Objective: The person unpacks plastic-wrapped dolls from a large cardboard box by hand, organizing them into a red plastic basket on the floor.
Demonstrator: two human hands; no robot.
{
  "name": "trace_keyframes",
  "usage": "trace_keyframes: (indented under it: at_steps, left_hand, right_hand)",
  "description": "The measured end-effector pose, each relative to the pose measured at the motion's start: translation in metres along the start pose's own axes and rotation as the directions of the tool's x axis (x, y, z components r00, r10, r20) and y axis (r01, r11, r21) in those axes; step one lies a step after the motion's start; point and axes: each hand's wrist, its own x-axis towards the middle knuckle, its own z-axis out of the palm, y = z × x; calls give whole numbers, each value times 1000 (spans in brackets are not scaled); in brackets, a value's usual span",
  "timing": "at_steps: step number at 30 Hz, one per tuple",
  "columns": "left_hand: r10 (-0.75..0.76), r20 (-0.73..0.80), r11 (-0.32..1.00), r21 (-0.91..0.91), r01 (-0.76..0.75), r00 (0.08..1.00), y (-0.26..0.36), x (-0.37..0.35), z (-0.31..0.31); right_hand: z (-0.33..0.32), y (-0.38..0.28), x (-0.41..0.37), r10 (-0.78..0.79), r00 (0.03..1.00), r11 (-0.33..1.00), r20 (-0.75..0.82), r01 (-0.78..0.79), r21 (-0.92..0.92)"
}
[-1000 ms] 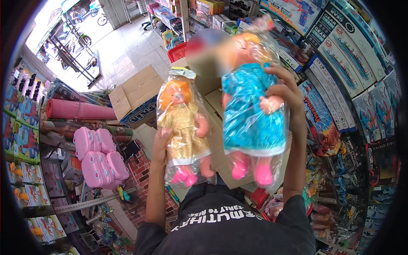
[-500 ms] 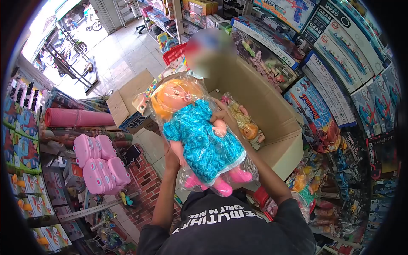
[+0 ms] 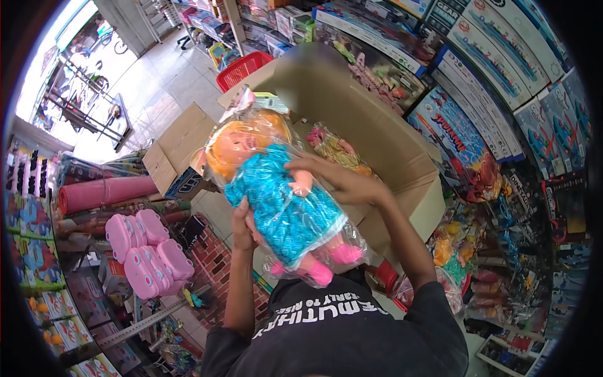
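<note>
A doll in a blue dress (image 3: 286,204), with orange hair and pink shoes, lies tilted in clear plastic wrap before my chest. My left hand (image 3: 244,225) grips its lower left side, thumb up over the wrap and fingers partly hidden behind it. Across the doll's upper right side rests my right hand (image 3: 336,178), its fingers reaching over the plastic near the doll's arm. Behind the doll stands a large open cardboard box (image 3: 402,147). Inside that box lies another wrapped doll (image 3: 339,151) in yellow and pink.
Pink cases (image 3: 147,251) hang at the left, below a pink roll (image 3: 107,193). A smaller open carton (image 3: 179,147) and a red basket (image 3: 245,69) stand beyond the doll. Boxed toys (image 3: 452,135) line the right, with bagged dolls (image 3: 449,254) lower down.
The blue-dressed doll has shifted slightly left and down in view. My right hand has spread more over its side, and my left hand has moved up along its edge. The camera view has turned slightly.
</note>
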Motion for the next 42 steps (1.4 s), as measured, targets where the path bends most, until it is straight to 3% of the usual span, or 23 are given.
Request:
trace_keyframes:
  at_steps: [5, 7, 9, 11, 12, 14, 15, 17, 18, 19, 20, 21, 23, 27, 30, 32, 36, 38, 39, 41, 42]
  left_hand:
    - [9, -47, 1000, 9, -9, 999, 2, 5, -21]
    - [49, -22, 999, -11, -49, 999, 6, 6, -29]
    - [66, -71, 998, 6, -65, 995, 15, 8, -19]
    - [111, 30, 989, -100, -108, 993, 18, 13, -18]
    - [138, 30, 982, -138, -133, 990, 11, 16, -31]
    - [141, -18, 978, -154, -142, 990, 10, 19, -25]
    - [135, -57, 974, -176, -143, 989, 10, 21, -23]
    - [80, -87, 978, -185, -95, 993, 10, 22, -22]
    - [24, -107, 978, -202, -46, 994, 9, 23, -22]
    - [26, -114, 978, -201, -49, 993, 8, 22, -24]
    - [47, -91, 991, -124, -58, 995, 7, 22, -27]
    - [66, -65, 997, -45, -69, 996, 7, 22, -29]
    - [60, -94, 998, -12, -61, 994, 6, 22, -27]
    - [83, -170, 988, 143, -58, 982, -3, 25, -36]
    - [70, -146, 996, 70, -61, 987, 1, 26, -19]
    - [37, -110, 999, 33, -33, 993, 0, 28, -22]
    - [20, 6, 992, 122, -21, 1000, 4, 29, -18]
    - [13, 30, 995, 100, -16, 999, 4, 26, -17]
    - [31, 24, 997, 72, -33, 999, 4, 26, -16]
    - [-22, 50, 998, 64, 19, 998, 4, 23, -24]
    - [-52, 42, 997, 53, 50, 998, 4, 21, -30]
  right_hand:
    - [-62, 45, -12, 195, 975, 936, 109, -218, 277]
    - [-68, 114, -19, 427, 899, 820, 100, -432, 376]
    - [-63, 200, -33, 704, 708, 699, 57, -705, 119]
    - [-56, 221, -36, 841, 540, 518, -31, -820, -246]
    - [-46, 250, -47, 836, 548, 526, -23, -814, -249]
    - [-19, 314, -73, 757, 559, 458, -339, -823, -334]
    - [-6, 319, -75, 754, 566, 466, -333, -818, -336]
    - [28, 317, -82, 526, 553, 357, -646, -833, -423]
    - [33, 312, -80, 530, 557, 360, -640, -831, -425]
    - [36, 308, -77, 563, 518, 248, -644, -849, -467]
    - [34, 303, -73, 588, 477, 133, -653, -853, -504]
    - [29, 299, -70, 586, 481, 136, -652, -852, -506]
    - [21, 294, -68, 908, 306, 123, -286, -847, -517]
    - [35, 284, -78, 873, 330, 104, -360, -847, -522]
    - [13, 277, -74, 899, 329, 131, -289, -832, -540]
    - [-6, 256, -67, 889, 425, 242, -170, -751, -614]
    - [-42, 183, -51, 757, 540, 288, -368, -781, -555]
    - [-57, 150, -53, 696, 611, 356, -379, -751, -556]
    - [-59, 118, -57, 699, 587, 337, -409, -774, -536]
    - [-50, 48, -67, 563, 610, 499, -557, -789, -359]
    - [-44, 27, -74, 566, 592, 484, -574, -802, -350]
